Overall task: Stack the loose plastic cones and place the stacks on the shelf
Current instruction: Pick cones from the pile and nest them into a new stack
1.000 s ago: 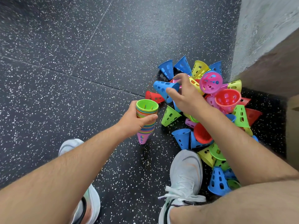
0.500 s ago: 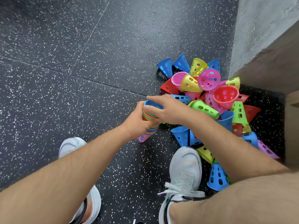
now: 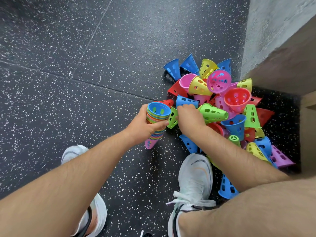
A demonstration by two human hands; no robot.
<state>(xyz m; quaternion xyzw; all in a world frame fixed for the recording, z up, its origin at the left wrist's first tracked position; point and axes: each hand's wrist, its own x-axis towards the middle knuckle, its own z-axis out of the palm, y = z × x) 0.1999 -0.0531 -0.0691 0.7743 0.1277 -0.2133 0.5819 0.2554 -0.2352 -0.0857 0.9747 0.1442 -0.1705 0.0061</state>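
While the left hand (image 3: 143,124) grips the stack (image 3: 158,115) tip-down above the floor (image 3: 68,82), the right hand (image 3: 189,120) pinches a green cone (image 3: 172,118) just beside it. Risk: a tug could tumble the loose pile (image 3: 237,100). The shoe (image 3: 195,171) and wall (image 3: 273,31) crowd the pile.

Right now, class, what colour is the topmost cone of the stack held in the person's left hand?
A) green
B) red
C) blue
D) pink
C: the stack gripped by the left hand has a blue cone nested at its open upper end. Pink shows only at the bottom tip.
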